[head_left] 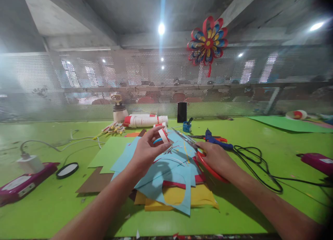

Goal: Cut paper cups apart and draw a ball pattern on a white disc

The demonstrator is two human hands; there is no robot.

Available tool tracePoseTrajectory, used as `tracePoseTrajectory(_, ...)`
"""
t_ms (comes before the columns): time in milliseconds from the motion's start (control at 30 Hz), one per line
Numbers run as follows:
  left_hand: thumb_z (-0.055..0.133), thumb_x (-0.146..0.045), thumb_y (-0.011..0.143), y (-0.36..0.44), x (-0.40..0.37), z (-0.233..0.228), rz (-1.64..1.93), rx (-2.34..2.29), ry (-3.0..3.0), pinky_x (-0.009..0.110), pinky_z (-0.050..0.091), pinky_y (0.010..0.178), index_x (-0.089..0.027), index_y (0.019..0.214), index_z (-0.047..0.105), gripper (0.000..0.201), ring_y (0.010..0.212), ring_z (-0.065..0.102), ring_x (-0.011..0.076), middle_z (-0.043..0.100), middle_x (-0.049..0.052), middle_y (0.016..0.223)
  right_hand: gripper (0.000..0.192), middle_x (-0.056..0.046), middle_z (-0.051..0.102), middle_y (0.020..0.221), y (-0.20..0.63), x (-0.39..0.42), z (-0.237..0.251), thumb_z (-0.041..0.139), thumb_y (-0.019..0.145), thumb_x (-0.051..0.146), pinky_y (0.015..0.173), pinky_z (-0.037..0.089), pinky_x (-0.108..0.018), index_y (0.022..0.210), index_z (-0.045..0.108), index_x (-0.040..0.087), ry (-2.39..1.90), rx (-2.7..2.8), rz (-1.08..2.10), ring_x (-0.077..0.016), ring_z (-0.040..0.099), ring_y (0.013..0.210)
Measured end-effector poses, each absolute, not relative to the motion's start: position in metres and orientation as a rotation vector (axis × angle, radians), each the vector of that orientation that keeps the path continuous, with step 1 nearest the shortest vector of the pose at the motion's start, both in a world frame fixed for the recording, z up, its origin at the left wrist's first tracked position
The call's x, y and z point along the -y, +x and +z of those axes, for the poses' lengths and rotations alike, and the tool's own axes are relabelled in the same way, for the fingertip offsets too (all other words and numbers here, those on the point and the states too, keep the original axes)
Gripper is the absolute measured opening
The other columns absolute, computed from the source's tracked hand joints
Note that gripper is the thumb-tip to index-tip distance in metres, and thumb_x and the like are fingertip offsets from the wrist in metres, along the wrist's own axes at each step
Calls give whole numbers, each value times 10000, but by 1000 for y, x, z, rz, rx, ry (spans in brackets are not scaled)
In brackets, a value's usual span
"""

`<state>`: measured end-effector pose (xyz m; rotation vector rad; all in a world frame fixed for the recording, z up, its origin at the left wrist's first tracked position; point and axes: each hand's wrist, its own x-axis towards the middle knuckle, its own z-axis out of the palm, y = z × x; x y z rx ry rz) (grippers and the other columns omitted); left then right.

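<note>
My left hand (149, 146) pinches a small curved white piece (163, 136) with red along one edge; a bit of blue shows beside it. Whether it is paper or part of a cup I cannot tell. In my right hand (217, 158) is a pair of scissors (208, 163) with red handles. Their blades point up and left, slightly apart, and stay clear of the white piece. Below both hands lie light blue paper sheets (156, 179), one with a round hole cut out. Yellow paper (182, 196) and brown paper (93, 181) stick out underneath.
A blue glue gun (218, 141) with a black cord lies right. Stacked white cups (147, 120), a spray bottle (119, 110), a blue jar (186, 126) and a black upright box (181, 112) stand behind. Power strips (28, 181) sit at both sides. A paper flower (208, 42) hangs above.
</note>
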<state>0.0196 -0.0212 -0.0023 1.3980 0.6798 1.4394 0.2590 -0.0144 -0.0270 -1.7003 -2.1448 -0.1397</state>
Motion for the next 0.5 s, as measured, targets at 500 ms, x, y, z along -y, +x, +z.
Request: tracePoseTrajectory(500, 790, -116, 634, 24, 19, -10, 1561, -793, 1606, 311, 525, 822, -211, 1124, 605, 532, 945, 655, 215, 640, 78, 1134, 364, -164, 693, 1064, 263, 11, -32, 539, 884, 323, 725, 443, -344, 1201, 637, 174, -1904, 2141, -185, -306, 657, 962)
